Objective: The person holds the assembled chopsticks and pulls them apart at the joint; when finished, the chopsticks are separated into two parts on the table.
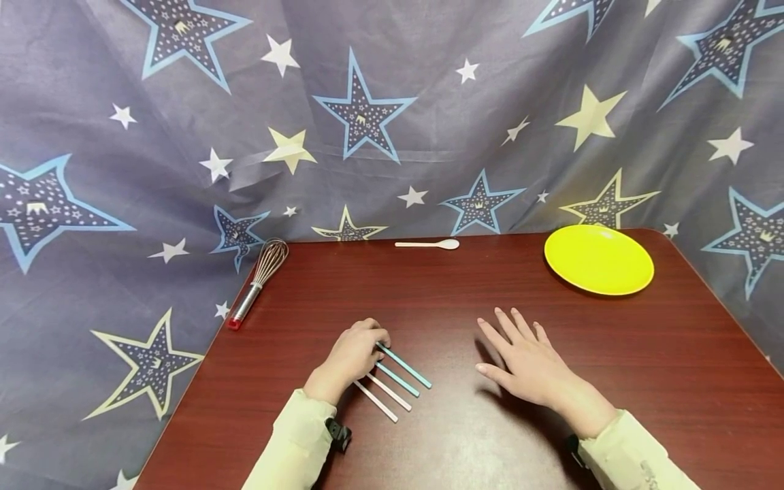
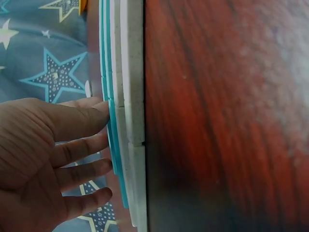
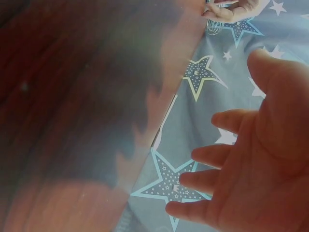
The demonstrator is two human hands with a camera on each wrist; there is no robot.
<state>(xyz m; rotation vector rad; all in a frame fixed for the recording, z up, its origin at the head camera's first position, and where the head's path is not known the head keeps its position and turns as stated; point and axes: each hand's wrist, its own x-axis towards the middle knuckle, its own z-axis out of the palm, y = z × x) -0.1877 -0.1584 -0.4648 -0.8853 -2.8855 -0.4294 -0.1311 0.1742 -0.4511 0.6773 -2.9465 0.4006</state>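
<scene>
Two light blue chopsticks and two whitish chopsticks lie side by side on the table, slanting towards the lower right. My left hand is over their far-left ends. It pinches the farthest blue chopstick between thumb and forefinger; the other fingers are loosely bent. In the left wrist view, the thumb meets the blue edge, and joint lines show along the whitish chopsticks. Farther right, my right hand hovers palm down above the table with fingers spread, holding nothing.
A whisk with a red handle end lies along the table's left edge. At the back edge is a white spoon. A yellow plate sits at the back right. Star-patterned cloth hangs behind the brown table.
</scene>
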